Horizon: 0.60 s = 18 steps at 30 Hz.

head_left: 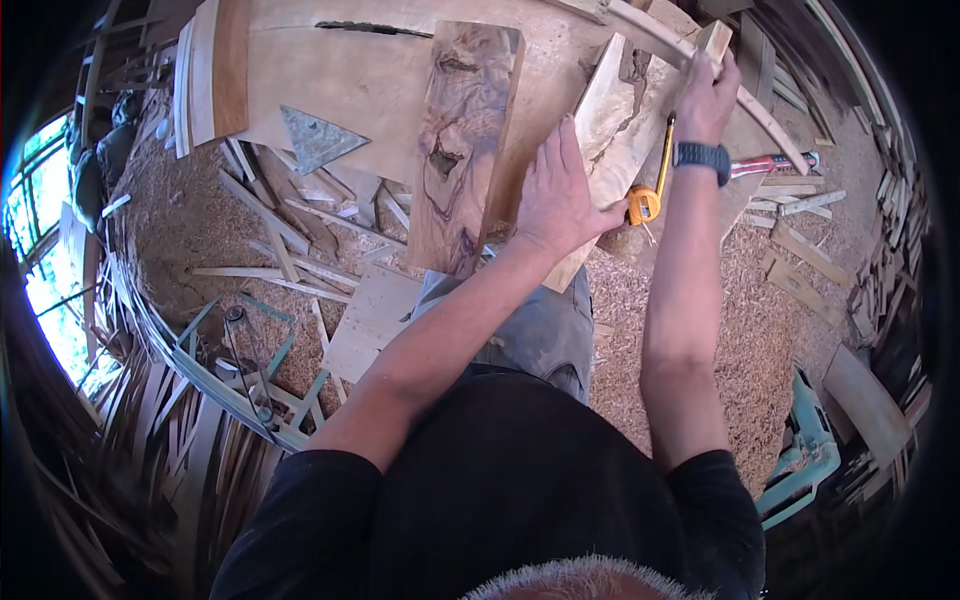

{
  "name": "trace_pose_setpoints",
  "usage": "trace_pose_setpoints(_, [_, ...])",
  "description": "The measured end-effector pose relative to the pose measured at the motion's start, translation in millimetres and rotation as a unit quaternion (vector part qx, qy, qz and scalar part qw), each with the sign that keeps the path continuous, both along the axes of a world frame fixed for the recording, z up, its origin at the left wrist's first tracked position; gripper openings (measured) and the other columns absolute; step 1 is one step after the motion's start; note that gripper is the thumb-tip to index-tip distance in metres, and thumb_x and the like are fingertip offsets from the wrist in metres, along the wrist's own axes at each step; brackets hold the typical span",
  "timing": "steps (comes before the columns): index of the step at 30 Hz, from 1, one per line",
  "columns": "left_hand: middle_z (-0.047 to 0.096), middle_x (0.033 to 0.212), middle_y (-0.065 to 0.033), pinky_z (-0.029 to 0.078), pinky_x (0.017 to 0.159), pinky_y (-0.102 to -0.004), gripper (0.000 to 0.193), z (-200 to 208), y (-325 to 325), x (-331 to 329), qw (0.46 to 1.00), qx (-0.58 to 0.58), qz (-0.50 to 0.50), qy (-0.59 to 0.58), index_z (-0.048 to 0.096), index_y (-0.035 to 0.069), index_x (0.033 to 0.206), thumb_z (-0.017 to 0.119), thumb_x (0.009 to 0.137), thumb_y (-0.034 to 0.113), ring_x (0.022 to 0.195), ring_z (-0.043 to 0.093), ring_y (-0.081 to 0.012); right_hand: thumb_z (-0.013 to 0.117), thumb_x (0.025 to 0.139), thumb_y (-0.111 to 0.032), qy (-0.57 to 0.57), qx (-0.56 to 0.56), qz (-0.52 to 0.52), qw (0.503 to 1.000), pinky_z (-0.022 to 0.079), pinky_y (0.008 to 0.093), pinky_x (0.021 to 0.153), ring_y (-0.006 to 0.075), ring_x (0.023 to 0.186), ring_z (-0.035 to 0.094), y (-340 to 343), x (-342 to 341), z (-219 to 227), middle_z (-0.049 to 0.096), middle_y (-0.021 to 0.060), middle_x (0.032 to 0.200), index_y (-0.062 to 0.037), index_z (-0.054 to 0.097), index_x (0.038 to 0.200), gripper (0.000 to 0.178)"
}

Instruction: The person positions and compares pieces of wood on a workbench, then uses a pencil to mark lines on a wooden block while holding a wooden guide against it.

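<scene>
A pale wooden plank [607,160] with a dark, cracked streak lies at a slant before me. My left hand [558,200] rests along its left edge with fingers stretched out. Its thumb reaches over to a yellow tape measure [643,205], whose blade runs out away from me. My right hand [707,105], with a dark watch on the wrist, is closed around the near end of a small wooden block [714,40]. A curved wooden strip [768,122] passes by that hand. To the left lies a thick brown board [463,150] with swirling grain and dark hollows.
A grey triangular plate [320,140] lies on the wide wooden sheet [340,70]. Wood shavings [690,330] and offcuts cover the floor. A red-handled tool [765,165] lies at the right. Green metal frames [805,450] stand at both sides, with wood strips piled beyond.
</scene>
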<state>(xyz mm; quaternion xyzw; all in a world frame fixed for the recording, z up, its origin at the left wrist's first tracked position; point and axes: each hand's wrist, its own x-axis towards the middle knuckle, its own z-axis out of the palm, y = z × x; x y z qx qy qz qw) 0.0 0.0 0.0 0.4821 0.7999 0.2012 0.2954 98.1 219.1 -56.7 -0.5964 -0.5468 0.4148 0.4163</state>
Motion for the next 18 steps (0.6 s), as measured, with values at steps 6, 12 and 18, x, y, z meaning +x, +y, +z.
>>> trace_pose_setpoints(6, [0.038,0.150,-0.0295,0.038,0.116,-0.0490,0.124,-3.7,-8.7,-13.6,1.000,0.024,0.015,-0.003,0.018,-0.009,0.155,0.088,0.069,0.046,0.139,0.043,-0.0423,0.054,0.105,-0.020,0.122,-0.018,-0.080,0.989,0.051,0.0370,0.105,0.0247,0.122,0.060,-41.6,-7.4,53.7,0.054,0.0170,0.142,0.0013,0.036,0.154,0.056])
trace_pose_setpoints(12, [0.037,0.153,-0.0320,0.032,0.119,-0.0518,0.109,8.1,-41.9,-62.8,0.975,0.207,-0.014,0.086,0.027,-0.007,0.154,0.086,0.077,0.041,0.144,0.037,-0.0457,0.057,0.101,-0.025,0.273,-0.040,-0.085,0.957,0.042,0.0439,0.115,0.0293,0.136,0.050,-141.8,39.6,70.9,0.047,0.0208,0.150,-0.0011,0.024,0.161,0.073])
trace_pose_setpoints(18, [0.043,0.151,-0.0303,0.036,0.118,-0.0487,0.108,-3.7,-80.5,-128.0,0.974,0.082,0.186,0.099,0.036,-0.010,0.150,0.090,0.074,0.044,0.141,0.043,-0.0439,0.072,0.087,-0.006,0.342,-0.137,-0.049,0.928,0.043,0.0432,0.114,0.0280,0.134,0.051,-192.4,39.0,52.8,0.049,0.0132,0.148,-0.0086,0.024,0.163,0.090])
